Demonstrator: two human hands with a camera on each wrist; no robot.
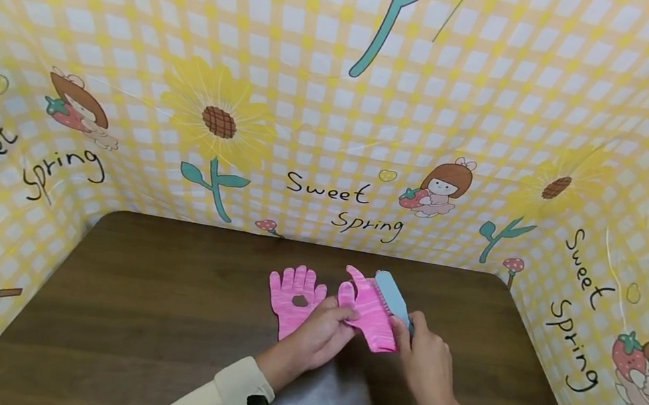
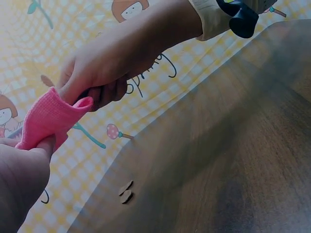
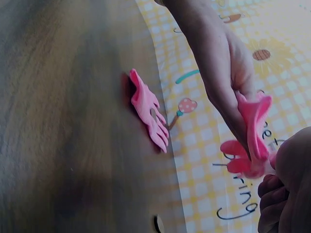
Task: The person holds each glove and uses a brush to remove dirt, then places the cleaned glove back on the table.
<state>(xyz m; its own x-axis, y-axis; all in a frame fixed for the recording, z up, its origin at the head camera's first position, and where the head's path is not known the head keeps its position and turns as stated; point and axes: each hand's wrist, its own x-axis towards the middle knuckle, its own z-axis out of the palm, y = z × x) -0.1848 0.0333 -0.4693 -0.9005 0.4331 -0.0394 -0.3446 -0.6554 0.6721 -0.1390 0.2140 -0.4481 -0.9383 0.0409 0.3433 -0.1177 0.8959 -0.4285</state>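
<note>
My left hand (image 1: 323, 334) pinches a pink knitted glove (image 1: 373, 320) near its thumb side, holding it above the table with its cuff toward me. My right hand (image 1: 429, 364) grips a light-blue brush (image 1: 391, 295) by the handle. The brush's bristle edge lies along the side of the held glove. To the left, a second pink glove (image 1: 289, 279) lies on the table, fingers pointing away, with a dark brown patch (image 1: 299, 301) on its palm. In the right wrist view, the held glove's opening (image 3: 262, 109) gapes, and the right hand's fingers hide the brush.
A brown wooden table (image 1: 154, 303) lies under the hands. Small flat brown pieces (image 2: 126, 191) rest on it in the left wrist view. A yellow checked cloth (image 1: 321, 128) with printed flowers encloses the back and sides.
</note>
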